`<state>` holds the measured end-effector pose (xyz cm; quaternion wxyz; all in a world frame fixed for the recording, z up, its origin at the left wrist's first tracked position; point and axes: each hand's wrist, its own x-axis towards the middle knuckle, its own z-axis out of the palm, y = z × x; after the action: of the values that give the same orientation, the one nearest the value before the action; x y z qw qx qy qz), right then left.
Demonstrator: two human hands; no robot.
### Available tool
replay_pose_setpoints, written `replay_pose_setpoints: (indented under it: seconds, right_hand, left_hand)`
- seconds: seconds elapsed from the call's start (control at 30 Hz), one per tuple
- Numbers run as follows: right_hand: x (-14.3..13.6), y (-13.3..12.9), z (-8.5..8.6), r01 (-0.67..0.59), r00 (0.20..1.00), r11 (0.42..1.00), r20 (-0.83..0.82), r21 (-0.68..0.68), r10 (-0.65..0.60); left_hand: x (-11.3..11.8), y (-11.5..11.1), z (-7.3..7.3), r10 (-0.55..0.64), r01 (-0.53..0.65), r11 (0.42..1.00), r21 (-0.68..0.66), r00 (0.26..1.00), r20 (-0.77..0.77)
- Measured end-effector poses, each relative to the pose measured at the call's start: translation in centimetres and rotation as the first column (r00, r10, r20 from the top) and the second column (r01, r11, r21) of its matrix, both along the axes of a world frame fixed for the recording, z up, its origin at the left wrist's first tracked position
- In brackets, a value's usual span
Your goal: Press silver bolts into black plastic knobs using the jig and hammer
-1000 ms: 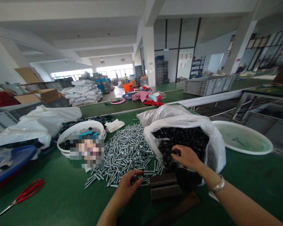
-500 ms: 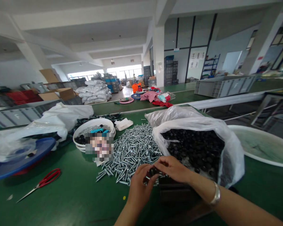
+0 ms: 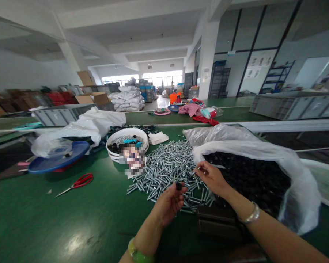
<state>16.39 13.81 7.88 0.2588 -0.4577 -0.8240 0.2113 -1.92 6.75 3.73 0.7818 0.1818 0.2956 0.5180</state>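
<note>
A small round black plastic part [image 3: 178, 186] is pinched between the thumb and fingers of my left hand [image 3: 170, 204], palm turned up at the front of the bolt pile. My right hand [image 3: 213, 179] has its thumb and forefinger closed on a bolt [image 3: 194, 170] at the pile's right side. The heap of silver bolts [image 3: 164, 164] spreads across the green table around both hands. Just right of it, an open clear plastic bag [image 3: 298, 175] holds many black parts [image 3: 246, 179]. A dark block [image 3: 219, 221] stands below my right wrist.
Red-handled scissors [image 3: 82, 180] lie at left, near a blue basin [image 3: 46, 166]. White tubs [image 3: 109, 146] with small parts stand behind the bolts. A white round tray [image 3: 318, 171] is at far right. Grey crates [image 3: 293, 106] sit beyond.
My hands were together over the front of the pile; now they are apart. The right has moved forward to the bolts, while the left keeps the black part. The view has turned left.
</note>
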Motion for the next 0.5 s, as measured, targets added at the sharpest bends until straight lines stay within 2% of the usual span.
replay_pose_setpoints:
  seconds: [0.07, 0.13, 0.17, 0.2, 0.27, 0.37, 0.43, 0.5]
  right_hand:
    - [-0.4, -1.7, 0.9, -0.087, 0.959, 0.977, -0.282, -0.192, 0.03]
    - [-1.0, -3.4, 1.4, -0.221, 0.853, 0.896, -0.522, -0.385, -0.014]
    - [-1.2, -4.1, 1.4, -0.259, 0.824, 0.857, -0.565, -0.446, -0.045]
    - [-1.3, -4.7, 1.4, -0.254, 0.837, 0.842, -0.544, -0.476, -0.055]
    - [-1.3, -5.6, 1.4, -0.196, 0.909, 0.881, -0.417, -0.431, -0.002]
    - [-0.9, -6.4, 1.6, -0.178, 0.971, 0.966, -0.194, -0.186, 0.142]
    - [-0.7, -6.7, 2.1, -0.192, 0.977, 0.979, -0.111, -0.071, 0.183]
    - [-0.5, -6.9, 2.7, -0.19, 0.978, 0.981, -0.089, -0.028, 0.187]
  left_hand:
    - [0.1, -0.1, 0.0, 0.004, -0.004, 1.0, -0.001, 1.0, 0.005]
    - [0.3, -0.2, 0.2, 0.001, -0.001, 1.0, 0.011, 1.0, -0.003]
    - [0.4, -0.4, 0.3, -0.004, 0.004, 1.0, 0.021, 1.0, -0.01]
    - [0.5, -0.5, 0.4, -0.007, 0.008, 0.999, 0.032, 1.0, -0.019]
    - [0.6, -0.7, 0.6, 0.003, -0.001, 0.998, 0.055, 0.999, -0.041]
    - [0.8, -0.9, 0.8, 0.023, -0.018, 0.997, 0.078, 0.998, -0.067]
    - [0.9, -1.0, 0.8, 0.009, -0.002, 0.996, 0.094, 0.997, -0.079]
    - [1.1, -1.1, 0.7, -0.013, 0.024, 0.994, 0.11, 0.995, -0.096]
